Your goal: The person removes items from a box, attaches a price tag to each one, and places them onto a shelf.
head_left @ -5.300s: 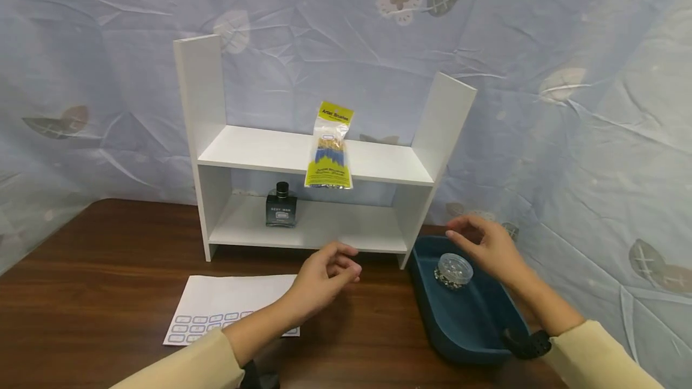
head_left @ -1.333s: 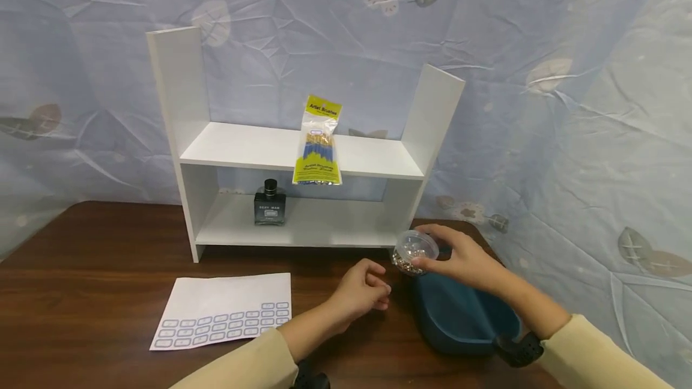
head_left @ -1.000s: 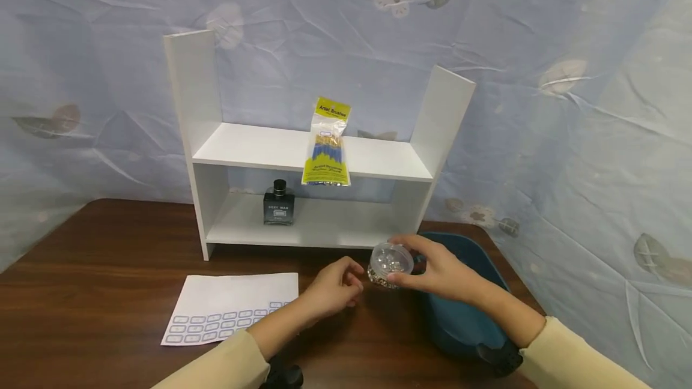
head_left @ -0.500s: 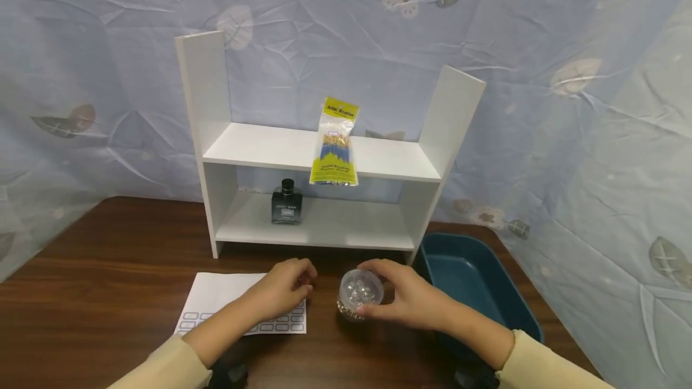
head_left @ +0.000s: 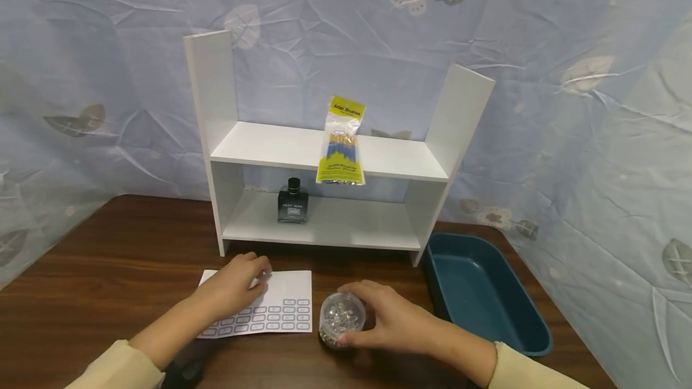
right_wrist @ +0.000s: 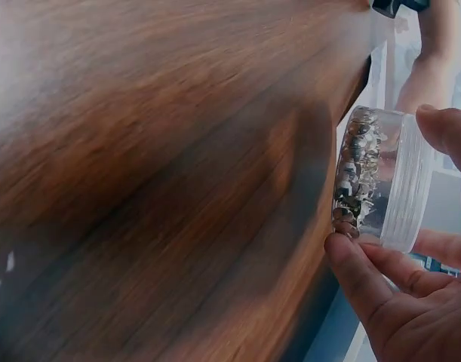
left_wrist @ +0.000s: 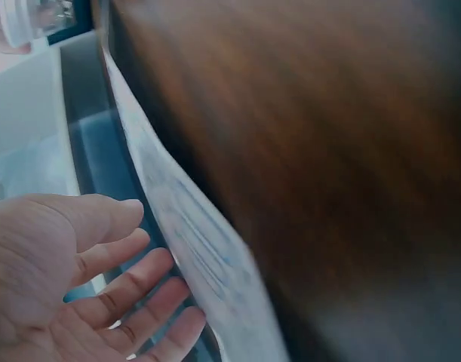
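One round clear jar (head_left: 342, 315) is gripped by the right hand (head_left: 390, 318), on or just above the tabletop (head_left: 135, 251) (which cannot be told), right of the empty, relaxed left hand (head_left: 233, 284) and one label sheet (head_left: 290, 286), with one blue tray (head_left: 481, 287) farther right and one perfume bottle (head_left: 293, 204) and one brush packet (head_left: 341, 147) borne by one white shelf (head_left: 265, 140).

Head view faces forward and down; wrist views close, tilted.
All three share the clear lidded jar (head_left: 340, 317).
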The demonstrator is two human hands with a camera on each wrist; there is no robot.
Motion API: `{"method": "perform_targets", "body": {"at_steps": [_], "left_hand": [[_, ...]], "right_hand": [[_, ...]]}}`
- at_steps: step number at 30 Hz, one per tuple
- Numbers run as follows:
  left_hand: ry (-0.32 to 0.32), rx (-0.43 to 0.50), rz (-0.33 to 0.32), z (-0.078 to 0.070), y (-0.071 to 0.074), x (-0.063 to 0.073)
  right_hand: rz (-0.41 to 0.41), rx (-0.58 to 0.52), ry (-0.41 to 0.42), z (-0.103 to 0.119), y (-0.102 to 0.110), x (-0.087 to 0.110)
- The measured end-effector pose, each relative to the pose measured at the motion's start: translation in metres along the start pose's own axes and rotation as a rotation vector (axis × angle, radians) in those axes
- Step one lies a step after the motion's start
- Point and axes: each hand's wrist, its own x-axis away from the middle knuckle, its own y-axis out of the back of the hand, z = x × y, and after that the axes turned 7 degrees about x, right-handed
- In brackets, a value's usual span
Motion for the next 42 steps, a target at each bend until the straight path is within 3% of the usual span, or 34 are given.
{"method": "perform_targets", "body": {"at_steps": [5, 14, 21, 27, 32, 39, 42], "left_hand": [[0.021, -0.02, 0.001, 0.008, 0.004, 0.001], [0.121, -0.044, 0.095, 0.006, 0.009, -0.003], [0.109, -0.034, 0.181, 0.009, 0.017, -0.012], [0.166, -0.016, 0.244, 0.007, 0.025, -0.021], [0.166, -0.034, 0.271, 0.007, 0.028, -0.025], [0.159, 0.024, 0.3, 0.012, 0.03, -0.027], [0.201, 0.072, 0.314, 0.014, 0.029, -0.028]], "right_hand": [[0.028, -0.006, 0.0, 0.003, -0.003, -0.005], [0.058, -0.001, -0.011, 0.003, -0.008, -0.008], [0.075, 0.001, -0.019, 0.001, -0.01, -0.009], [0.092, -0.007, -0.037, -0.001, -0.012, -0.01], [0.095, -0.004, -0.043, 0.0, -0.012, -0.011], [0.102, -0.006, -0.054, -0.001, -0.012, -0.011], [0.099, -0.002, -0.052, -0.001, -0.013, -0.011]]}}
